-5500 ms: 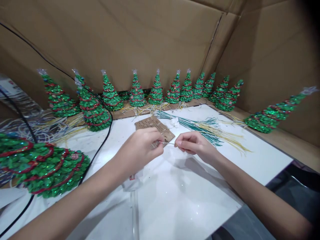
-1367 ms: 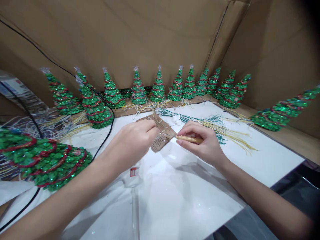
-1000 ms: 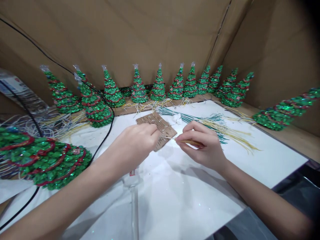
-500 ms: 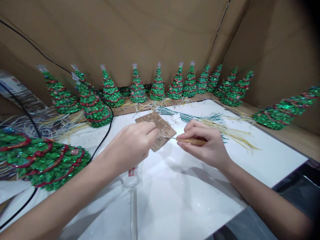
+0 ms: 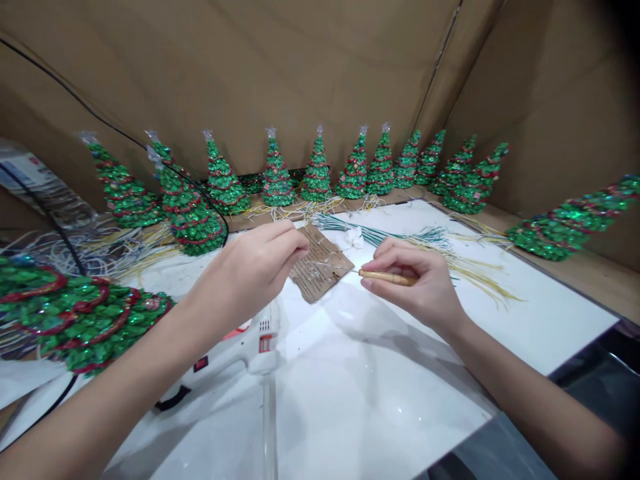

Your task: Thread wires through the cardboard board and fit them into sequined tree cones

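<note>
My right hand (image 5: pixel 415 280) holds an awl (image 5: pixel 389 277) by its wooden handle, the thin metal shaft pointing left. That shaft passes over a piece of cardboard (image 5: pixel 320 270) with glossy clear blobs on it. My left hand (image 5: pixel 255 260) is closed in a pinch at the cardboard's left edge, close to the shaft's tip; what its fingers hold, if anything, I cannot make out. Below my left forearm lies a white hot glue gun (image 5: pixel 263 343), partly covered by the arm, with a clear glue stick (image 5: pixel 269 420) running down from it.
Green wires (image 5: pixel 380 233) and yellow wires (image 5: pixel 465 267) lie behind my right hand, beside a crumpled white scrap (image 5: pixel 354 237). Several small Christmas trees (image 5: pixel 316 173) line the back. A large one (image 5: pixel 100 313) leans in at left, near a black cable (image 5: pixel 63 400) and water bottle (image 5: pixel 45 180).
My left hand has moved left and slightly up, away from the awl handle, baring more of the shaft and the glue gun. My right hand has shifted slightly right.
</note>
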{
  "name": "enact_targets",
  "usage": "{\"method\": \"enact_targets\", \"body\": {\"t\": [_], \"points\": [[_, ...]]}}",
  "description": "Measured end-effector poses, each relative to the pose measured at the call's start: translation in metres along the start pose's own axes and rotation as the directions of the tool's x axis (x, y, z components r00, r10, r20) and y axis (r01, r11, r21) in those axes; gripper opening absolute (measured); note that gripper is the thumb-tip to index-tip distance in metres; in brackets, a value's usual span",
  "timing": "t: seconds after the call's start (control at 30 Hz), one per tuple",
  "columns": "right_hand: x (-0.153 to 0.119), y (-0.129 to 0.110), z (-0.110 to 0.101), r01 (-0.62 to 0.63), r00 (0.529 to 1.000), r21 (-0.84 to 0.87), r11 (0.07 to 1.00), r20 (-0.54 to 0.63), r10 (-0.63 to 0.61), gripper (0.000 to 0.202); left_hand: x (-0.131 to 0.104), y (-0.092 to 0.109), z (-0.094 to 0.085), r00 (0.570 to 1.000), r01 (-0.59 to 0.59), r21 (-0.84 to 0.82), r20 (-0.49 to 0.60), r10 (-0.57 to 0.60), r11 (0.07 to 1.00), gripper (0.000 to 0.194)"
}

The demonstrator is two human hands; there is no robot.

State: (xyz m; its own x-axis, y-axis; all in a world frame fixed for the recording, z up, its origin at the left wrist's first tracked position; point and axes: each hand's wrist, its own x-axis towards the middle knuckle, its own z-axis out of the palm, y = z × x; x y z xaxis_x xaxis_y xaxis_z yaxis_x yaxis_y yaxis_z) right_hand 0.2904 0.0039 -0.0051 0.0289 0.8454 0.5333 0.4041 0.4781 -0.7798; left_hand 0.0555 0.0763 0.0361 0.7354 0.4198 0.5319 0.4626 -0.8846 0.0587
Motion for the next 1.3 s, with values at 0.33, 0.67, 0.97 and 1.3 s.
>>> {"method": "enact_targets", "body": {"t": [0.33,0.67,0.97,1.3], "points": [[0.003,0.003,-0.001,-0.073,0.997,-0.031,0.997,0.0,0.073,0.005,0.025,-0.009,0.018,0.904,0.363,0.254,0.136,-0.405,0.896,0.03],[0.002,0.007,0.004,-0.023,0.992,-0.236,0.971,0.115,0.052,0.009,0.002,-0.015,0.007,0.94,0.341,-0.012,0.012,-0.341,0.94,0.039],[-0.004,0.014,0.024,-0.113,0.932,-0.298,0.948,0.3,0.205,0.019,-0.11,0.002,-0.01,0.875,0.422,-0.001,0.262,-0.407,0.907,0.044],[0.004,0.007,0.048,0.047,0.866,-0.459,0.887,0.462,0.193,0.015,-0.156,0.011,-0.007,0.898,0.358,-0.052,0.292,-0.328,0.932,0.037]]}}
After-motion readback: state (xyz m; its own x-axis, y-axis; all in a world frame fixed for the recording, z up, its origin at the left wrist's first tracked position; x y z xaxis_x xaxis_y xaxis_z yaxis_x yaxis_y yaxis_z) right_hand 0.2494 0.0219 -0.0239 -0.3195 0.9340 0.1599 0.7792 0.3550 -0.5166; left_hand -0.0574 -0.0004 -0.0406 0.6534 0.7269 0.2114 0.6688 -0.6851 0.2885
